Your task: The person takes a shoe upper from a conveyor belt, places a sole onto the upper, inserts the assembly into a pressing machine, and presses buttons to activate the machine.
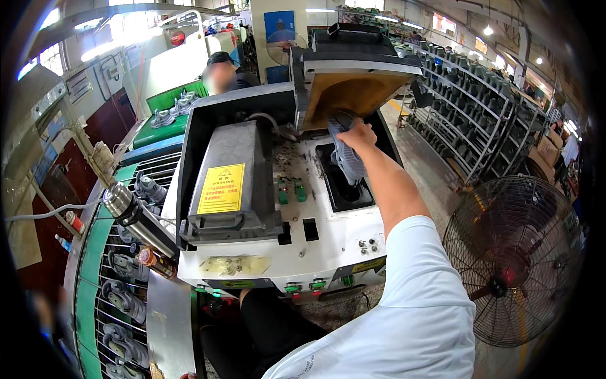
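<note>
My right hand (pixel 357 136) reaches forward over a white pressing machine (pixel 328 243) and grips a grey shoe (pixel 346 155), sole facing me, held upright in the machine's black right-hand well (pixel 344 192). Above it the raised right lid (pixel 344 79) shows a tan pad underneath. The left station is covered by a closed grey lid (pixel 230 183) bearing a yellow warning label. My left hand is not in view; only my white-sleeved right arm and dark trousers show below.
A green conveyor (pixel 91 265) with wire racks carries several grey shoes (pixel 123 300) on my left. A steel flask (pixel 136 218) leans by the machine. A floor fan (pixel 511 259) stands at right. Shoe racks (pixel 470 107) line the aisle. Another person (pixel 224 72) works behind the machine.
</note>
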`<state>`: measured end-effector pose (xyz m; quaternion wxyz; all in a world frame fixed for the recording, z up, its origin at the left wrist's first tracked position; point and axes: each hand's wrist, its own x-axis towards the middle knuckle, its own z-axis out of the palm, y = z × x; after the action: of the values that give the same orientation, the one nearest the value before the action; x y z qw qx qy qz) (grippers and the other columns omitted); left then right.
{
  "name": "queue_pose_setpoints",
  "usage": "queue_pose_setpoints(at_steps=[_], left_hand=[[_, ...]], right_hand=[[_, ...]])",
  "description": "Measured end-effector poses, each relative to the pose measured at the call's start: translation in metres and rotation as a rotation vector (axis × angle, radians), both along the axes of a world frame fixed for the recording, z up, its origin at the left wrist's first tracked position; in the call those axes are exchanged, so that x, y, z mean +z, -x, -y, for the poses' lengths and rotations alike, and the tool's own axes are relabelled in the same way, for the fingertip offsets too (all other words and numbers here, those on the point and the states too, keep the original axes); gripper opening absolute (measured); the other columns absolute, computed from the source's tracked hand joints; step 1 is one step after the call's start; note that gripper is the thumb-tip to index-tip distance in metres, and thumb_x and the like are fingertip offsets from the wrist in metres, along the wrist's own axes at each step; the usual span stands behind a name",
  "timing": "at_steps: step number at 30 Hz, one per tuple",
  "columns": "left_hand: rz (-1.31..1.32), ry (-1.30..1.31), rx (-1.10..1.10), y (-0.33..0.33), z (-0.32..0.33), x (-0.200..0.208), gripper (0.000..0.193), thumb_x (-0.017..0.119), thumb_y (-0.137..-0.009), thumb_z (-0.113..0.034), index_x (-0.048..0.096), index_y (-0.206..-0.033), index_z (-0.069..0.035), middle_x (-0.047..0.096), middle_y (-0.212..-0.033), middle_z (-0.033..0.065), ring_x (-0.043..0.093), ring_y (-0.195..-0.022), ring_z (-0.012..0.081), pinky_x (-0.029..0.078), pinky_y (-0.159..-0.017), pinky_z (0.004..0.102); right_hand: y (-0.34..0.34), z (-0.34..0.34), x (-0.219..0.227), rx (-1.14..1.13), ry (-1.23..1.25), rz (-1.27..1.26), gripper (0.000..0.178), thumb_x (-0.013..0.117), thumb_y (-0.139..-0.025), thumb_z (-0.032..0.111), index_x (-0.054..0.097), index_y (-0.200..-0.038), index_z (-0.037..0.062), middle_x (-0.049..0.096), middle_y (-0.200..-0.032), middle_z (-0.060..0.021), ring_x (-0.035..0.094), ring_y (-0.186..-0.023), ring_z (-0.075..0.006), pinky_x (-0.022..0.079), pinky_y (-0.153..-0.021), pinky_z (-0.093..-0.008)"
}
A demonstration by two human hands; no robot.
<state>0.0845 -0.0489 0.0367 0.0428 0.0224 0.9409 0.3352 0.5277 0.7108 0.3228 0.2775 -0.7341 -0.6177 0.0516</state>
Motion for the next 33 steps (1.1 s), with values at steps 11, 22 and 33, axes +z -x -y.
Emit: queue_pose_setpoints(at_steps=[11,22,33], left_hand=[[0.058,-0.058,-0.067,-0.004,-0.042,-0.005,0.038,0.059,-0.086,-0.027,0.064,-0.106,0.004,0.067,-0.103,0.0198,0.062,-0.091,0.0302,0.047,-0.087,0.0399],[0.359,-0.497,-1.11,-0.16,-0.285,0.001,0.01,0.062,-0.085,-0.006,0.064,-0.093,0.0,0.064,-0.079,0.0048,0.059,-0.073,0.0115,0.049,-0.068,0.0257],[0.359,0.008,-1.577,-0.304,-0.386,0.032,0.026,0.047,-0.089,-0.015,0.067,-0.101,-0.003,0.067,-0.095,0.0213,0.064,-0.089,0.0376,0.049,-0.075,0.0443]], right_hand=[[0.003,0.026,-0.054,-0.021,0.188,0.041,0.078,0.072,-0.062,0.047,0.055,-0.13,0.0136,0.051,-0.134,-0.0164,0.052,-0.12,-0.0319,0.047,-0.095,-0.0406],[-0.089,0.218,-0.138,0.241,-0.771,-0.22,0.029,0.067,-0.079,0.017,0.058,-0.1,-0.0004,0.06,-0.101,-0.0165,0.055,-0.098,-0.0348,0.044,-0.085,-0.042],[-0.222,0.332,-0.296,-0.061,0.102,-2.059,0.014,0.058,-0.083,0.021,0.055,-0.084,0.0084,0.057,-0.08,-0.008,0.056,-0.074,-0.0231,0.049,-0.068,-0.0357]])
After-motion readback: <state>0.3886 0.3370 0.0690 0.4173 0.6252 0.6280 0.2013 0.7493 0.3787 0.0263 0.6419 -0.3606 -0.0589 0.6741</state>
